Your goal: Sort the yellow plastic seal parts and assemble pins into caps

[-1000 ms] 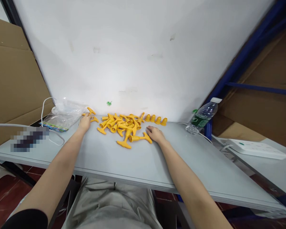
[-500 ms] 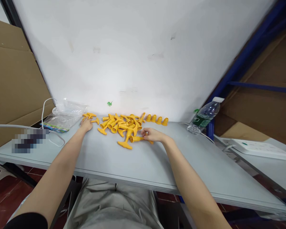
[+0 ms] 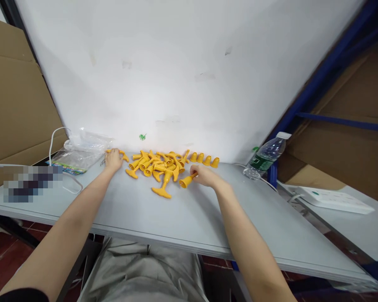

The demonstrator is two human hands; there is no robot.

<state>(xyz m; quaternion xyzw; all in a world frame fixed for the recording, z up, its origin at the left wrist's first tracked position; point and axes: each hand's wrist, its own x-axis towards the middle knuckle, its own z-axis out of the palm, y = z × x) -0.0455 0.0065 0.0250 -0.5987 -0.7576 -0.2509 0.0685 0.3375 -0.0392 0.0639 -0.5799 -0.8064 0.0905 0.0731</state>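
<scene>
My right hand (image 3: 203,175) grips a yellow plastic T-shaped handle with a cup-shaped end (image 3: 185,181), raised slightly off the table; the open cup points left toward me. My left hand (image 3: 114,160) is at the far left of the table, fingers curled down beside yellow T-handle parts (image 3: 123,155) and some tiny metallic pieces (image 3: 102,161). What its fingertips pinch is hidden. Between the hands lies a heap of yellow T-handles with cup ends (image 3: 157,164). One T-handle (image 3: 161,192) sticks out at the heap's front.
Several yellow cups (image 3: 207,160) stand in a row by the white wall. Further right, a plastic bottle (image 3: 267,155) leans near a blue frame. Clear plastic bags (image 3: 82,151) and a white cable (image 3: 52,142) lie left. A white power strip (image 3: 334,199) rests on the right surface.
My right hand has lifted and turned the yellow T-handle, swinging its cup end toward me and away from the heap. My left hand's fingers have drawn together over the small parts.
</scene>
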